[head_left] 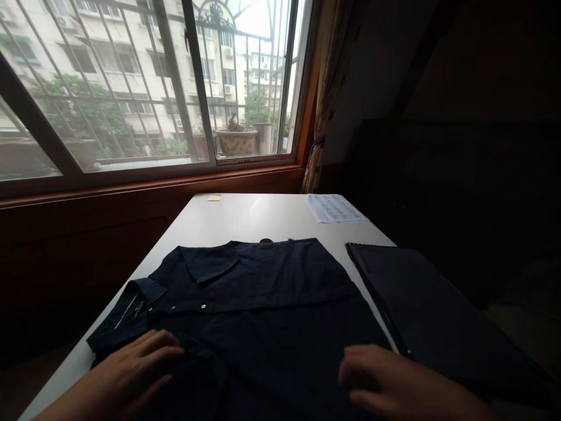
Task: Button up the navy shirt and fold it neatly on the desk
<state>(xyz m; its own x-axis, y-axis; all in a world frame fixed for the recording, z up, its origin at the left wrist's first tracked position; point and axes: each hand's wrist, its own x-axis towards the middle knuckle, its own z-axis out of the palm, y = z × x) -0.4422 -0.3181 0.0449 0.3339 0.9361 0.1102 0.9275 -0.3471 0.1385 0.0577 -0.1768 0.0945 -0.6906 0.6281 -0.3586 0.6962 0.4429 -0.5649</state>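
beyond the shirt (276,275), unreadable printed paper (336,209)

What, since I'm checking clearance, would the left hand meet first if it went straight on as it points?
Probably the dark blue shirt, spread ahead of and beneath the left hand; whether they already touch is unclear.

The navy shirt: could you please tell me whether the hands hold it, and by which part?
No hold of the shirt shows: the left hand is open near its collar, the right hand curled towards the other end.
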